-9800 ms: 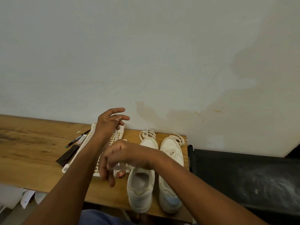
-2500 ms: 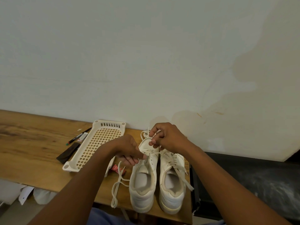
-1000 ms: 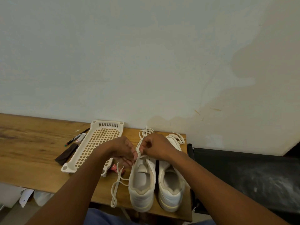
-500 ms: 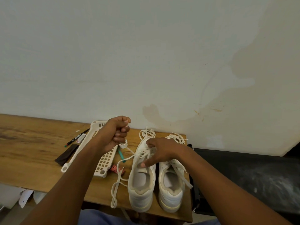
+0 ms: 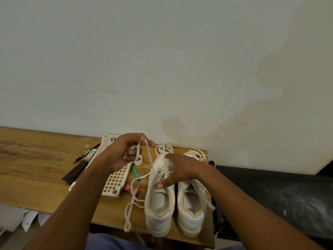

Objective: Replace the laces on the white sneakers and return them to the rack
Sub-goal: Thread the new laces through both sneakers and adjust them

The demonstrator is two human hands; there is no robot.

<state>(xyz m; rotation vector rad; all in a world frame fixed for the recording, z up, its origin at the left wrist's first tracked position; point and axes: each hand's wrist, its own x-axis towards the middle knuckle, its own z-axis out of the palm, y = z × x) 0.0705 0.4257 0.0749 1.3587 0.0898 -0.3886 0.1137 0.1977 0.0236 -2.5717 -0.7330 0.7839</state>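
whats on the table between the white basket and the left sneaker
In the head view, between the basket and the left sneaker lie a teal pen, a small red wrapper and a loose lace.

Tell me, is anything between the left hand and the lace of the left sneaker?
No. The left hand already grips the lace; the right hand presses the left sneaker.

Marker pen [image 5: 86,153] and dark flat strip [image 5: 75,172] on wooden table [image 5: 32,170]; teal pen [image 5: 135,174]; red wrapper [image 5: 128,188]; stained wall [image 5: 162,69].
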